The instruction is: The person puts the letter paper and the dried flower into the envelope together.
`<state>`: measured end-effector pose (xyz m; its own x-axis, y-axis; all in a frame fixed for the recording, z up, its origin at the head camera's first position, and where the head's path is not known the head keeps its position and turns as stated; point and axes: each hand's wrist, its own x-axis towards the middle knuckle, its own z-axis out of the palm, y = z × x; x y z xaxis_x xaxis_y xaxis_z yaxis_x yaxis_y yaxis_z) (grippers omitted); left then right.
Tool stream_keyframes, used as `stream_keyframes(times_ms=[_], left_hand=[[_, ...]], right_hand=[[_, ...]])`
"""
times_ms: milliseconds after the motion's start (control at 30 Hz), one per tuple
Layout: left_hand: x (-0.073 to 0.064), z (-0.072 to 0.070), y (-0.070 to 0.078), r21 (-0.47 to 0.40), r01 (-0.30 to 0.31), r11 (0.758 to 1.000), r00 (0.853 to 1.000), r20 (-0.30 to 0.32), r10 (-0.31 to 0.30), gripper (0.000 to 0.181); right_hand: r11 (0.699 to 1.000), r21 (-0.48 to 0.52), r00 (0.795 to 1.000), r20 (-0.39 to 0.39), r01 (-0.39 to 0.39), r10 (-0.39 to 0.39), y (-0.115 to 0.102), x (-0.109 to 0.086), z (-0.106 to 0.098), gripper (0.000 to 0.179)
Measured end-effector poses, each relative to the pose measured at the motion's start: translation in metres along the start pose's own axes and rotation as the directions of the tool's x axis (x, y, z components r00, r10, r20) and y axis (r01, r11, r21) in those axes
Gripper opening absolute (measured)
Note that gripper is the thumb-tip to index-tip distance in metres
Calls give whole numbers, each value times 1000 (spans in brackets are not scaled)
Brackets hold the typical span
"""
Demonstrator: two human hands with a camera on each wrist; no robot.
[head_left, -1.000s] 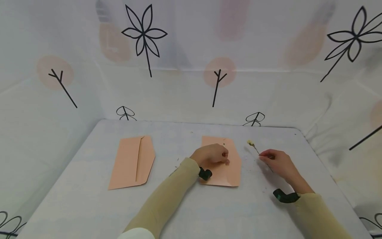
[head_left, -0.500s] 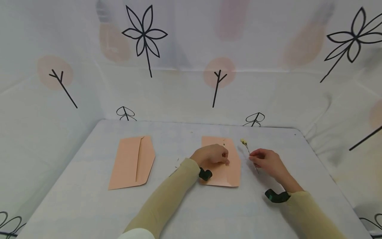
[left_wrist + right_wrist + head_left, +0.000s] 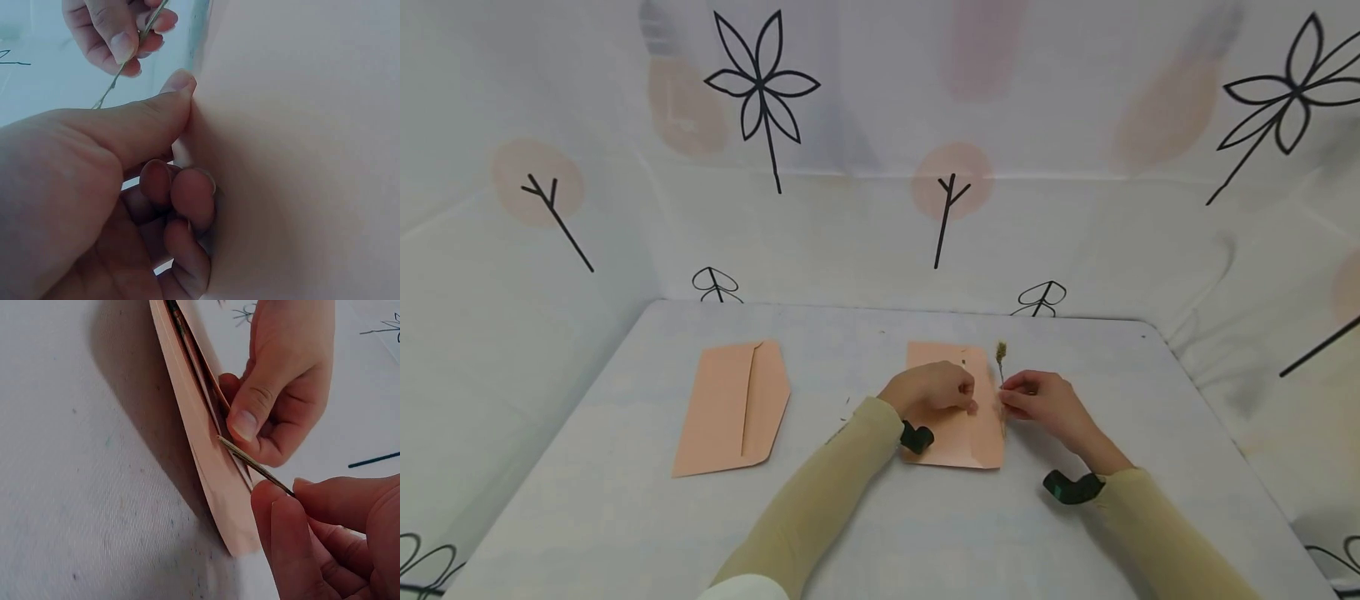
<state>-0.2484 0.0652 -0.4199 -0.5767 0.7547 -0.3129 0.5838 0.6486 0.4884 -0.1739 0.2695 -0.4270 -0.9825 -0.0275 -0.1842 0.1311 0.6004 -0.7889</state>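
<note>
A peach-pink envelope (image 3: 951, 450) is under my left hand (image 3: 931, 387), whose thumb and curled fingers pinch one panel at its mouth. In the right wrist view the envelope (image 3: 209, 481) gapes between its panels, with something thin and dark inside near the top. My right hand (image 3: 1048, 404) pinches the stem of a small dried flower (image 3: 1001, 353) beside the envelope's right edge. The bare end of the stem (image 3: 257, 465) points at the envelope's mouth in that wrist view. From the left wrist, the stem (image 3: 111, 84) shows past my left thumb.
A second peach-pink envelope (image 3: 715, 408) lies on the left of the white-covered table (image 3: 880, 533), its pointed flap toward the right. Small dark crumbs are scattered between the envelopes. A white patterned cloth (image 3: 850, 225) hangs behind the table.
My right hand has moved left with the dried flower, from the right of the envelope to its edge, and the flower now stands more upright. My left hand stays put.
</note>
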Motion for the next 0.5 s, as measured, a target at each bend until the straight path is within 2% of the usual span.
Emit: stream_keyframes(times_ms=[300, 500], left_hand=[[1, 1, 0, -13, 19, 1000, 1000, 8, -19, 24], [0, -1, 1, 4, 11, 1000, 1000, 9, -11, 18]], right_hand=[[1000, 23, 1000, 20, -2, 1, -9, 7, 16, 27], [1000, -24, 1000, 20, 14, -13, -12, 11, 23, 27]])
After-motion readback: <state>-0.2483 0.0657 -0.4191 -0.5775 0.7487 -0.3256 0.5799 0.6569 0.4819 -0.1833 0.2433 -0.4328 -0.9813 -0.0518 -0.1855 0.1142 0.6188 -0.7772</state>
